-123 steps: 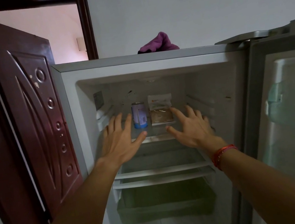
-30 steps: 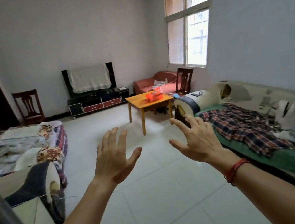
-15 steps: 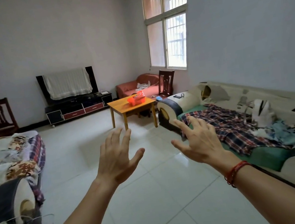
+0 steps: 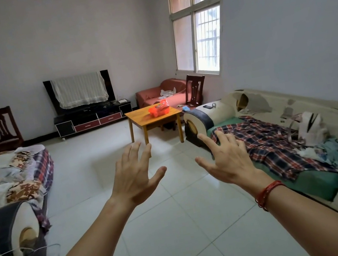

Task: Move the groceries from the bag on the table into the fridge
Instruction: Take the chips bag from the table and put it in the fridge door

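Both hands are held up in front of the person, and neither one holds anything. The left hand (image 4: 134,178) has its fingers straight and spread, with the thumb out to the side. The right hand (image 4: 227,162) is released in the same way, and a red string bracelet (image 4: 266,194) is around its wrist. Both hands are in the air on the near side of the table (image 4: 137,117), well apart from it, above the white tiled floor (image 4: 169,228).

The table is small and wooden, with a yellow-orange top. The orange plastic bag (image 4: 159,109) sits on this top, about in the middle. Something red and white shows at its mouth, but it is too small to tell what it is.

Behind the table, to the left in the view, stands a low black TV stand (image 4: 92,119), and on it a screen half covered by a white cloth (image 4: 79,90). Just behind the table there is a dark wooden chair (image 4: 195,87) and a red sofa (image 4: 153,95). Just beside the table, on the right in the view, begins a long cream sofa (image 4: 207,119) with a plaid cloth (image 4: 266,140) lying on its seat. Far to the left of the table, a second sofa (image 4: 11,221) carries blankets
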Tool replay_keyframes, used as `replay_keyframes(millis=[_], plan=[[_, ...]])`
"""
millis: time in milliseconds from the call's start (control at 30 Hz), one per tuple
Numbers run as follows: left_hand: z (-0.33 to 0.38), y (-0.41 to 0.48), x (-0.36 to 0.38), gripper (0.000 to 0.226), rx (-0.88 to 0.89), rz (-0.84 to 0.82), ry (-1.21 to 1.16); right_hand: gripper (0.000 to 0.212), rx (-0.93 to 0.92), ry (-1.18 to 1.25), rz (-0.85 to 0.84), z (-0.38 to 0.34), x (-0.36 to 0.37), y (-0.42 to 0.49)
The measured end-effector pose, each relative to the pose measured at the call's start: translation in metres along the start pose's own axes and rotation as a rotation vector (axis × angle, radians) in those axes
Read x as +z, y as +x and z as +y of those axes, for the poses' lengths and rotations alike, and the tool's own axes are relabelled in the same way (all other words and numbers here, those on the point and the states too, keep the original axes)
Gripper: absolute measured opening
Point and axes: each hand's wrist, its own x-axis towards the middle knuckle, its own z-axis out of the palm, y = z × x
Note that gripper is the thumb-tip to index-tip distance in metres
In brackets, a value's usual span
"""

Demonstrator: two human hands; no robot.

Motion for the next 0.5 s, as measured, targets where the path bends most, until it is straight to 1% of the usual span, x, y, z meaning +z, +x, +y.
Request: replay_keyframes(millis=[200,400,500], plan=[[-0.038,0.051,0.055,0.082,-0.013,-0.026,-0.016,0.072,-0.015,-0.01,-0.008,0.003,0.048,0.068],[-0.101,0.132,0.111,0.084,-0.041,-0.046,-0.02,0.072,-0.006,-0.039,-0.048,-0.003,0.102,0.172],[-0.126,0.175,0.135,0.084,-0.024,-0.057,-0.025,0.072,0.005,-0.044,-0.061,-0.005,0.124,0.223]])
